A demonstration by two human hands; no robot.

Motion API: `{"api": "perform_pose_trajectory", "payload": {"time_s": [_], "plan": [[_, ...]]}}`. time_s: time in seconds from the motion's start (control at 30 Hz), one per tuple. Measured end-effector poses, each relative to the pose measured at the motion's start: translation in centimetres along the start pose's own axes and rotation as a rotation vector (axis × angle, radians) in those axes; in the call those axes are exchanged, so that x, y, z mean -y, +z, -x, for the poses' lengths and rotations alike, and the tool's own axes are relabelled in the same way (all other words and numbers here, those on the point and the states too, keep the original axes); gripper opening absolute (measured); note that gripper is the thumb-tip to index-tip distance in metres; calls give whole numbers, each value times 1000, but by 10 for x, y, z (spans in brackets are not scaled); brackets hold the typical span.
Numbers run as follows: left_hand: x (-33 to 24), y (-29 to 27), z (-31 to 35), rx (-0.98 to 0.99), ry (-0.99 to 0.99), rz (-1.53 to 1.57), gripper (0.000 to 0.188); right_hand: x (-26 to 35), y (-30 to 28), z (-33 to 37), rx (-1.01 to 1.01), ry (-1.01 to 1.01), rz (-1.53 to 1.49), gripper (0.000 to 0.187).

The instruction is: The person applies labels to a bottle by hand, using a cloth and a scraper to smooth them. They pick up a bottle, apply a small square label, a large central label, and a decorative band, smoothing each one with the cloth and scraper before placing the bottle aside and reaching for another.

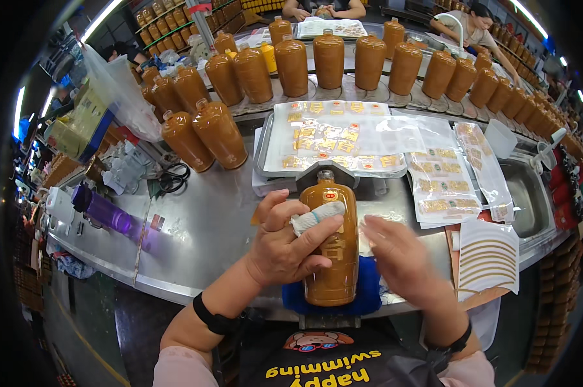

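Observation:
A glossy brown bottle [335,284] lies on its back in front of me, neck pointing away. Its neck rests in a dark bracket [307,178], and a blue cloth pad [369,284] shows under its base. Gold characters and a small red emblem are on its upper face. My left hand [285,238] reaches over the bottle from the left, fingers spread and fingertips at its surface; one finger wears a white wrap [317,218]. To the right of the bottle, my right hand [401,258] is blurred by motion, and whether it holds anything is unclear.
Behind the bottle, a metal tray [260,155] carries gold decal sheets. More decal sheets [436,180] lie to its right, beside a sink [529,200]. Two brown bottles [220,135] stand left; a curved row stands beyond. A purple bottle [110,213] and black scissors [170,178] lie left.

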State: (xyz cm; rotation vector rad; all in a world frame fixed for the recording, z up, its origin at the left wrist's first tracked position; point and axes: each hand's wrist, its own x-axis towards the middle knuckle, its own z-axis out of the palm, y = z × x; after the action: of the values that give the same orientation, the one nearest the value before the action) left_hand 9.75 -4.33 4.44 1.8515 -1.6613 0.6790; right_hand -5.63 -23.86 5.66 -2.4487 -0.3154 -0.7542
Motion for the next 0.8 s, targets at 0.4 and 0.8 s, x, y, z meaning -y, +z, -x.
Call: {"api": "perform_pose_trajectory", "payload": {"time_s": [0.4,0.8], "plan": [[3,4,1,6,-18,93,46,-48,0,-110,172,223,-375,24],[18,2,12,18,-37,177,40,-39,-8,-66,15,603,-666,28]]}}
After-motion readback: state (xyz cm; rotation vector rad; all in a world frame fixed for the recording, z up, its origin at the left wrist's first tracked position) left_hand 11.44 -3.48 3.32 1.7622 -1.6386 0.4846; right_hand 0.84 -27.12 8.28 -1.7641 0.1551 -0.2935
